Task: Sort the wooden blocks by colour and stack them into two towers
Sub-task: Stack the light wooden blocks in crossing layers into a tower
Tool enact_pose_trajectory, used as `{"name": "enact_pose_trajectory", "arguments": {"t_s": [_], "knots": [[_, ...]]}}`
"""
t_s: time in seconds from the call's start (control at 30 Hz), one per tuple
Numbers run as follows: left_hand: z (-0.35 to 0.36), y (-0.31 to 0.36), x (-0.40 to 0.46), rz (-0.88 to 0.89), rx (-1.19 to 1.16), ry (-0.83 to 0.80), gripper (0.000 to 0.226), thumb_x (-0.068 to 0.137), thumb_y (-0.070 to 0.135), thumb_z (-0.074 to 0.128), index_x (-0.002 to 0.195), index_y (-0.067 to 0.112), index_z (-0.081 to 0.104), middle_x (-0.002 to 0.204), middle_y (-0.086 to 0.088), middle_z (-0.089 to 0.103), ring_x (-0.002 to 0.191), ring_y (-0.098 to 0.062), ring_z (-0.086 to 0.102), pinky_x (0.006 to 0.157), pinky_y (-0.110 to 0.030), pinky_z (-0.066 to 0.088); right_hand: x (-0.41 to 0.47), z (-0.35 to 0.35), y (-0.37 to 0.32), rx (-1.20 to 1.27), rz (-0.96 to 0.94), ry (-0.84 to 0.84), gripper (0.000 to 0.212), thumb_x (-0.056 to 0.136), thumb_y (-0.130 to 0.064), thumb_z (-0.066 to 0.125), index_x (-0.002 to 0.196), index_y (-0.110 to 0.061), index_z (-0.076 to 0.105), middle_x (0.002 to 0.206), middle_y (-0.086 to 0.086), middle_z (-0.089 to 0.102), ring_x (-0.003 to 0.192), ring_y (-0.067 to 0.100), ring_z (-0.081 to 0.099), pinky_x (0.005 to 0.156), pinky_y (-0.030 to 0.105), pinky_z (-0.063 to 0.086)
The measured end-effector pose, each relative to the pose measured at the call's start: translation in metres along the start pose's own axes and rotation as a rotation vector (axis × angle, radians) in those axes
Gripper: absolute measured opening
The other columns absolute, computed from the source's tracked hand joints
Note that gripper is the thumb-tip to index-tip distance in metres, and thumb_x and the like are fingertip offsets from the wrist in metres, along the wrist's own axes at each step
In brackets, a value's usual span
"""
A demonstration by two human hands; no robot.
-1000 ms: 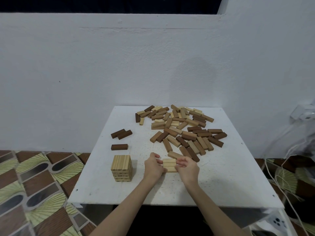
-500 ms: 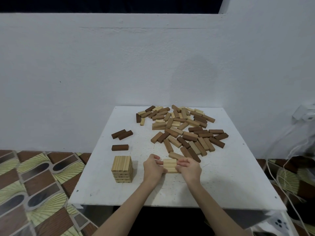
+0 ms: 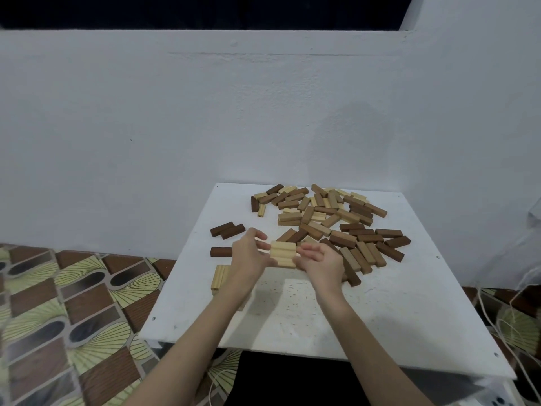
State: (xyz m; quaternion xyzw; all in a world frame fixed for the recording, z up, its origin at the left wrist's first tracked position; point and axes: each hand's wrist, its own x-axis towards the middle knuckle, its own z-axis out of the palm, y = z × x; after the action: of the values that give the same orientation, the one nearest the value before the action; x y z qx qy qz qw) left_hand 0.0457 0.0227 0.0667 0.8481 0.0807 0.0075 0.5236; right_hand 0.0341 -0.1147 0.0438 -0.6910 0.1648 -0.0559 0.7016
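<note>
Far left: patterned floor tiles, brown w/ green fan shapes, running under the square white table. Plain white wall behind.

On the table's left part: two dark brown wooden blocks lying side by side, touching, angled. Nearer the person, a single dark brown wooden block lying flat, apart from that pair. Just nearer again, the short tower of light pine blocks, only its left part visible; the left forearm covers the rest.

Left hand is up off the table, above/in front of the light tower, fingers curled against the left ends of a row of three light pine blocks. The three are pressed together side by side, held level in the air betw. both hands. Right hand grips the row's right ends, fingers curled, thumb side toward the camera. So both hands are closed onto the same set of three blocks.

Further back & to the right: loose pile of mixed light and dark wooden blocks, spread over the far half of the table, many touching or overlapping, unsorted. Its nearest blocks lie just behind the right hand.

Far right: white cords hanging beside the table edge, over the floor.
</note>
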Motion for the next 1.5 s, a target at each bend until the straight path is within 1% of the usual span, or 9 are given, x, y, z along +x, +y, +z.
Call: {"name": "enact_pose_trajectory", "arguments": {"t_s": [0.1,0.23,0.33,0.43,0.6,0.7,0.93,1.07,1.5], "knots": [[-0.021,-0.003,-0.003,-0.006,-0.002,0.015,0.049,0.062,-0.006,0.081,0.098,0.010,0.052,0.089,-0.008,0.064,0.070,-0.017,0.058,0.062,-0.024,0.048,-0.008,0.014,-0.004,0.031,-0.002,-0.039,0.030,0.071,0.012,0.071,0.087,-0.013,0.065,0.083,-0.003,0.070,0.081,0.008,0.066,0.077,0.025,0.054],[-0.046,-0.014,-0.007,-0.016,0.031,0.049,0.047,0.062,-0.004,0.082,0.097,0.011,0.054,0.089,-0.008,0.067,0.078,-0.019,0.062,0.064,-0.021,0.049,-0.019,0.035,-0.004,0.048,-0.001,-0.095,0.031,0.070,0.014,0.071,0.086,-0.012,0.064,0.084,0.001,0.070,0.078,0.007,0.065,0.071,0.022,0.054],[-0.061,-0.022,-0.008,-0.042,0.039,0.061,0.047,0.061,-0.006,0.081,0.095,0.012,0.054,0.084,-0.004,0.067,0.078,-0.021,0.063,0.072,-0.031,0.054,-0.025,0.049,-0.001,0.060,0.012,-0.120,0.032,0.070,0.014,0.071,0.082,-0.015,0.063,0.085,0.004,0.071,0.081,0.012,0.067,0.075,0.027,0.055],[-0.075,-0.030,-0.009,-0.077,0.038,0.061,0.047,0.060,-0.009,0.080,0.095,0.011,0.055,0.078,0.003,0.065,0.076,-0.023,0.064,0.076,-0.037,0.055,-0.032,0.060,0.003,0.063,0.017,-0.140,0.032,0.070,0.014,0.070,0.082,-0.015,0.063,0.087,0.007,0.071,0.080,0.017,0.068,0.070,0.025,0.056],[-0.087,-0.038,-0.011,-0.107,0.067,0.045,0.046,0.058,-0.008,0.082,0.089,0.014,0.055,0.080,0.002,0.066,0.073,-0.021,0.066,0.072,-0.035,0.056,-0.039,0.072,0.009,0.040,0.049,-0.148,0.031,0.070,0.012,0.072,0.082,-0.015,0.064,0.087,0.007,0.072,0.079,0.019,0.069,0.071,0.027,0.056],[-0.091,-0.043,-0.011,-0.134,0.073,0.021,0.047,0.058,-0.007,0.082,0.093,0.011,0.057,0.083,-0.002,0.067,0.075,-0.022,0.067,0.069,-0.032,0.057,-0.043,0.076,0.013,0.018,0.065,-0.155,0.032,0.069,0.011,0.073,0.084,-0.016,0.064,0.088,0.006,0.072,0.082,0.018,0.069,0.071,0.026,0.056],[-0.098,-0.051,-0.011,-0.165,0.053,-0.019,0.048,0.061,-0.009,0.081,0.099,0.007,0.056,0.081,-0.001,0.066,0.064,-0.013,0.065,0.048,-0.015,0.050,-0.047,0.082,0.018,-0.032,0.070,-0.142,0.032,0.069,0.009,0.075,0.084,-0.017,0.065,0.087,0.002,0.071,0.084,0.015,0.068,0.080,0.034,0.057],[-0.100,-0.056,-0.009,-0.169,0.042,-0.029,0.048,0.060,-0.010,0.081,0.098,0.006,0.056,0.082,-0.003,0.068,0.067,-0.016,0.067,0.056,-0.022,0.056,-0.049,0.084,0.020,-0.042,0.071,-0.136,0.032,0.069,0.009,0.075,0.083,-0.017,0.065,0.086,0.001,0.071,0.083,0.015,0.068,0.080,0.034,0.057],[-0.098,-0.066,-0.004,-0.148,0.018,-0.047,0.047,0.059,-0.011,0.080,0.094,0.009,0.055,0.086,-0.008,0.069,0.069,-0.021,0.066,0.068,-0.034,0.058,-0.048,0.086,0.022,-0.074,0.049,-0.126,0.034,0.068,0.008,0.076,0.080,-0.021,0.063,0.087,0.001,0.070,0.083,0.014,0.067,0.078,0.032,0.057]]}}
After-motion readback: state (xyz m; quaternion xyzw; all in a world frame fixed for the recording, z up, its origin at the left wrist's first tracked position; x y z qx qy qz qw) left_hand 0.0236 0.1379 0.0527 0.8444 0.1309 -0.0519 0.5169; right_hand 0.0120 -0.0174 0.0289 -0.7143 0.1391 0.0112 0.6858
